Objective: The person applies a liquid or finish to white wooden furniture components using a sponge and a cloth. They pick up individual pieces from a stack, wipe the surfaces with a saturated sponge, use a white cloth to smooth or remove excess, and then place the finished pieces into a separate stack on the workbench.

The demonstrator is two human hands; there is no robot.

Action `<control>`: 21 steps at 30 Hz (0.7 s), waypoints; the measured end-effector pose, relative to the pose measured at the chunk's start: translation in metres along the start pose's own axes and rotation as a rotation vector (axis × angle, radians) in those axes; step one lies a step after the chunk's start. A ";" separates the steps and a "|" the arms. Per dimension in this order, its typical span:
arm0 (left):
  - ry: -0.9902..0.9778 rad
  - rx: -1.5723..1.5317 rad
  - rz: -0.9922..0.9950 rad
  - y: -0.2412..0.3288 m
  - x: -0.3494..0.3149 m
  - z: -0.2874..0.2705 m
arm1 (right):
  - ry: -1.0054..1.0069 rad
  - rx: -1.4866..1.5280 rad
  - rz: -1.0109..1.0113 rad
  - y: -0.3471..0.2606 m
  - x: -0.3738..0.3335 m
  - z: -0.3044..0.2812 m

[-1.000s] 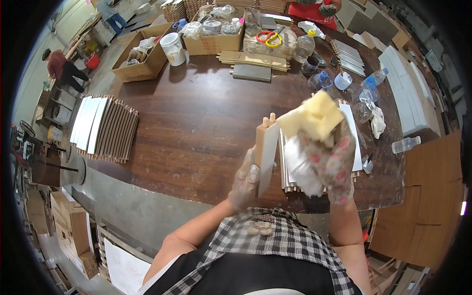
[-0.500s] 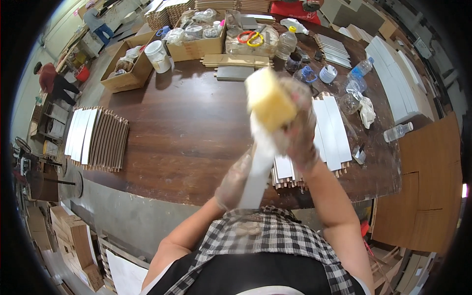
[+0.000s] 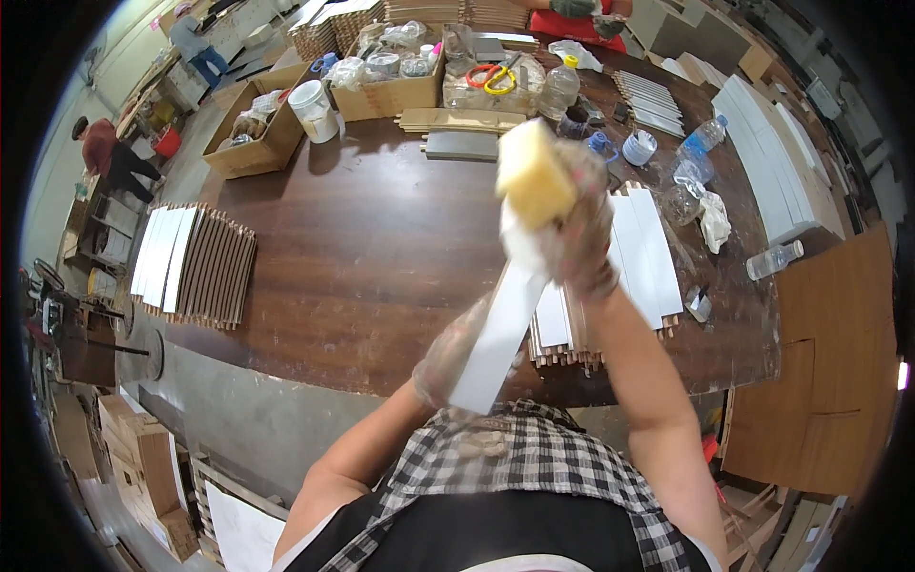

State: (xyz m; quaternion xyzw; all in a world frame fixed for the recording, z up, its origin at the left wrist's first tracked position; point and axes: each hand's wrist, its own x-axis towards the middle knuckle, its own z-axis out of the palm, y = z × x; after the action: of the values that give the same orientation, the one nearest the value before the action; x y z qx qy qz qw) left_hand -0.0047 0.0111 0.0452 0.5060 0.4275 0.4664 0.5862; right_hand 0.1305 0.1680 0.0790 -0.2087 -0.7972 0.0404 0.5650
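Note:
Slanting up in front of my apron is a white slat (image 3: 498, 338), and my gloved left hand (image 3: 446, 360) is closed round its near part. Over the slat's far end, my gloved right hand (image 3: 588, 224) grips a yellow block-shaped sponge (image 3: 537, 179) and a white cloth (image 3: 520, 234), both blurred by motion. The cloth touches the slat. Below and beside my right forearm lie white slats (image 3: 640, 250) on the dark brown table (image 3: 353, 248). My fingertips are partly hidden behind the slat and the cloth.
A stack of slats (image 3: 195, 267) stands at the table's left. Toward the back are cardboard boxes (image 3: 257, 143), a white tub (image 3: 313, 112), scissors (image 3: 498, 78) and plastic bottles (image 3: 705, 133). A person in red (image 3: 577, 29) stands across the table; two others are far left.
My right hand, with the sponge and cloth, has shifted slightly right. The slat has turned a little, its near end now farther left.

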 end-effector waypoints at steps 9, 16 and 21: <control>0.100 -0.236 0.011 0.017 -0.008 -0.003 | 0.309 0.399 0.510 -0.022 -0.001 -0.041; 0.153 -0.111 0.042 0.012 -0.010 -0.004 | 0.109 0.401 0.512 -0.056 -0.007 -0.053; 0.135 -0.026 0.078 0.012 -0.009 -0.003 | -0.095 0.174 0.414 -0.073 0.003 -0.051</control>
State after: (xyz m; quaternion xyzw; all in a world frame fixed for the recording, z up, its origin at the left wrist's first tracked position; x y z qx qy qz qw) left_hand -0.0111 0.0032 0.0573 0.4821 0.4401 0.5272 0.5440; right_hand 0.1556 0.0939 0.1218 -0.3161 -0.7566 0.2338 0.5224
